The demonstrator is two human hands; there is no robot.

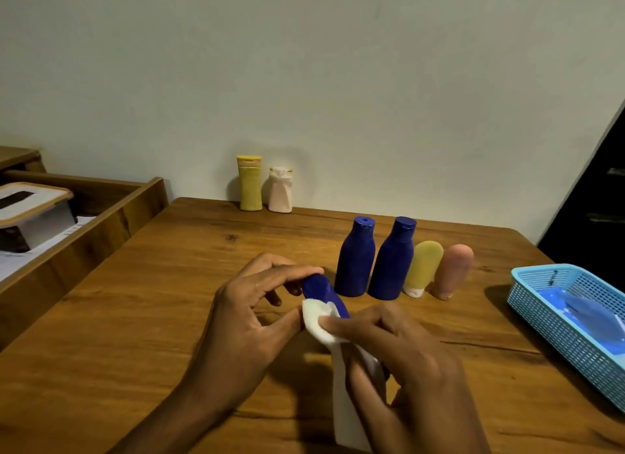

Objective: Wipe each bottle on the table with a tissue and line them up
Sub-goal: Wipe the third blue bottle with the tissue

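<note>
My left hand (250, 315) pinches the cap end of a dark blue bottle (323, 293) held tilted above the wooden table (169, 284). My right hand (399, 359) grips a white tissue (321, 325) wrapped against the bottle's body; most of the bottle is hidden under it. Behind them stand two more blue bottles (355, 257) (392, 260), a yellow tube (422, 267) and a pink tube (453, 271) in a row. A yellow bottle (249, 183) and a pale pink bottle (280, 189) stand by the wall.
A light blue plastic basket (548, 304) holding blue items sits at the table's right edge. To the left, a wooden tray (135, 203) holds a white tissue box (30, 210) with a wooden lid.
</note>
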